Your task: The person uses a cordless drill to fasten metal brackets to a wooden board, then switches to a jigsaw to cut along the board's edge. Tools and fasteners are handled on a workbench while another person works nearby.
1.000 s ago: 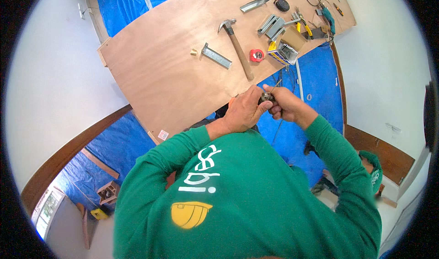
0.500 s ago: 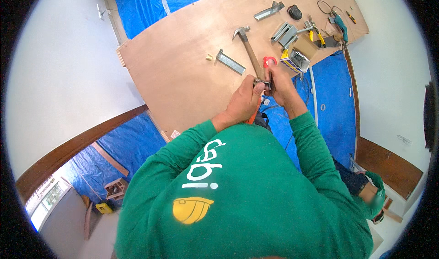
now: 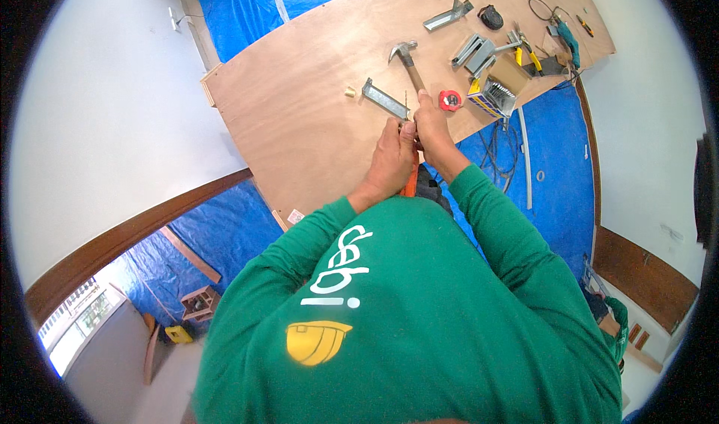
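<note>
My left hand (image 3: 390, 160) is closed at the near edge of the plywood table (image 3: 299, 110), thumb pressed against the fingers. A thin pale sliver shows just above it; what it holds is mostly hidden. An orange piece (image 3: 411, 175) hangs beneath that hand. Beside it, my right hand (image 3: 434, 128) is closed over the lower end of a claw hammer's wooden handle (image 3: 414, 78). The hammer's head points away from me on the tabletop. Just left of the handle lies a grey metal bracket (image 3: 385, 99), and to its right a red tape measure (image 3: 449, 101).
An open box of metal fasteners (image 3: 494, 97), more grey brackets (image 3: 473, 54), a black round item (image 3: 490, 17), yellow-handled pliers (image 3: 533, 59) and a teal power tool (image 3: 568, 44) lie right. Blue sheeting (image 3: 558, 147) and cables cover the floor. Another person (image 3: 616, 327) is lower right.
My right hand has moved left and slightly away, onto the hammer handle, uncovering the red tape measure. The dark metal piece between my hands is no longer visible. The view has shifted slightly.
</note>
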Available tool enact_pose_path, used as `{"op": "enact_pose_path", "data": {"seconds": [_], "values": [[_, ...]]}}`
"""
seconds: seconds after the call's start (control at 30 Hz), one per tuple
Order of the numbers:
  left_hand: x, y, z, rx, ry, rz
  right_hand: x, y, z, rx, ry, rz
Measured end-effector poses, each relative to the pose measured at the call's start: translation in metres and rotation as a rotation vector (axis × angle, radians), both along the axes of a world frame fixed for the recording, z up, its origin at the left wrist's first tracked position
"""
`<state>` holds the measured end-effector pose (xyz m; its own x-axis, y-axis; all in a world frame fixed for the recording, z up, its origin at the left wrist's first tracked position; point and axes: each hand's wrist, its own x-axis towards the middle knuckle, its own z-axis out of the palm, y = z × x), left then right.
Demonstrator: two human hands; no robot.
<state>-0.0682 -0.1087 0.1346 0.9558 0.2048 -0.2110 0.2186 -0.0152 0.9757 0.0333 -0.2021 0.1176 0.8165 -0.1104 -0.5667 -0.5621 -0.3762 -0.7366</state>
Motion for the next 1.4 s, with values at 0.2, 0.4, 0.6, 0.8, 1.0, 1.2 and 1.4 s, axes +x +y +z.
{"op": "enact_pose_path", "data": {"seconds": [0.2,0.4,0.6,0.8,1.0,1.2,1.4], "values": [[0.003,-0.014,0.003,0.127,-0.028,-0.007,-0.004,-0.021,0.028,-0.197,-0.031,0.194],[0.006,-0.027,0.005,0.16,0.028,-0.054,-0.001,-0.036,0.033,-0.24,-0.042,0.141],[0.009,-0.025,0.006,0.173,0.068,-0.104,0.0,-0.042,0.029,-0.413,-0.228,0.37],[0.01,-0.01,-0.001,0.097,-0.005,-0.032,0.001,-0.03,0.007,-0.499,-0.522,0.621],[0.013,0.005,-0.024,0.018,0.12,-0.027,0.006,-0.005,-0.011,-0.425,-0.531,0.623],[0.02,0.02,-0.054,-0.042,0.006,0.048,0.016,0.014,-0.001,-0.46,-0.71,0.815],[0.013,0.03,-0.051,-0.295,0.06,-0.027,0.034,0.014,0.033,-0.223,-1.178,1.214]]}}
